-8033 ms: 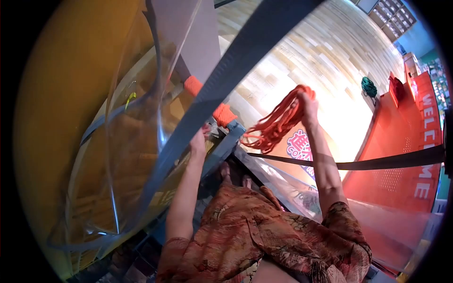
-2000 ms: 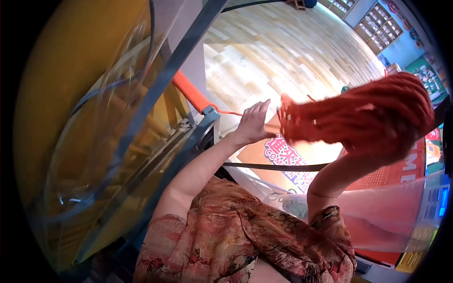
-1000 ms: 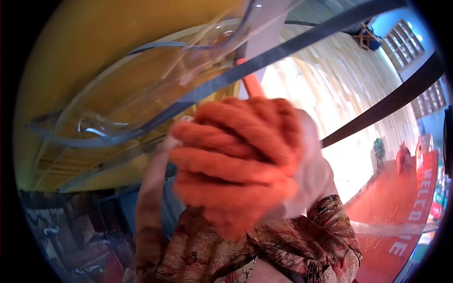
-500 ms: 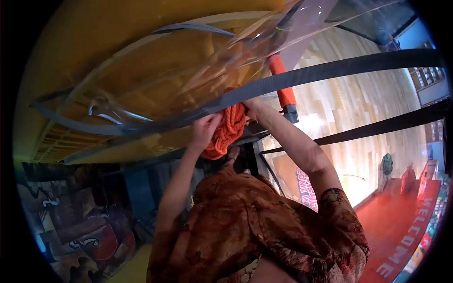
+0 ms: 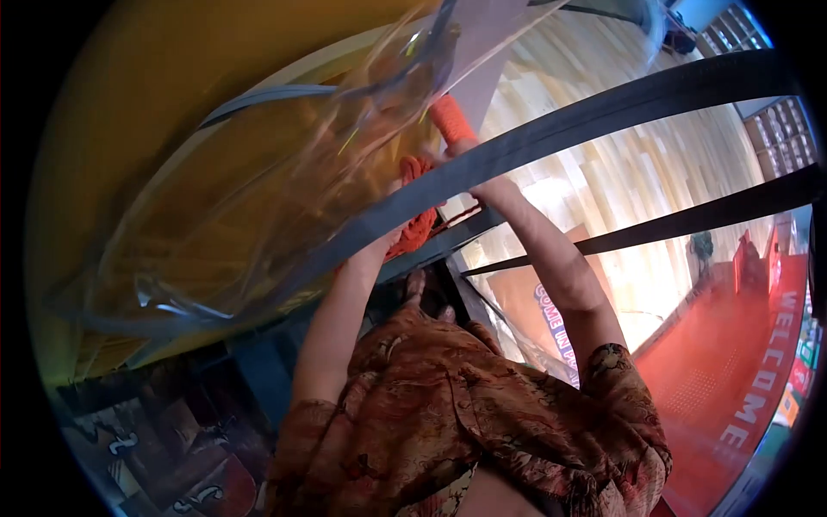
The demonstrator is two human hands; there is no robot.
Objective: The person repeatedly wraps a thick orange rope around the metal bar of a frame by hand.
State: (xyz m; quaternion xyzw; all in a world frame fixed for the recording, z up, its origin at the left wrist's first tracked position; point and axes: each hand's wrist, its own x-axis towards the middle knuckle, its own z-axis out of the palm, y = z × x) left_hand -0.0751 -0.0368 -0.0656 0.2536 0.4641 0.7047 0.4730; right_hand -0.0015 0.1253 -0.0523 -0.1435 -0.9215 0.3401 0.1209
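A bundle of orange rope (image 5: 419, 226) hangs in folds beneath a grey curved band that crosses in front of it. My left hand (image 5: 394, 234) is closed around the bundle's left side, its fingers mostly hidden by the band and the rope. My right hand (image 5: 487, 183) reaches up behind the same band, beside the lower end of an orange rope-wrapped bar (image 5: 451, 119). Its fingers are blurred and partly covered, so their grip does not show. Clear plastic sheeting (image 5: 345, 164) hangs to the left of the bar.
The grey band (image 5: 551, 129) arcs across the view, with a dark strap (image 5: 655, 220) below it at right. A yellow wall (image 5: 155, 103) curves at left. Pale wooden flooring (image 5: 594, 164) lies beyond. A red surface lettered WELCOME (image 5: 715, 379) is at lower right.
The view has shifted, and the rope-wrapped bar now appears further left. My right hand has moved from the rope bundle up toward the bar. My left hand stays at the bundle.
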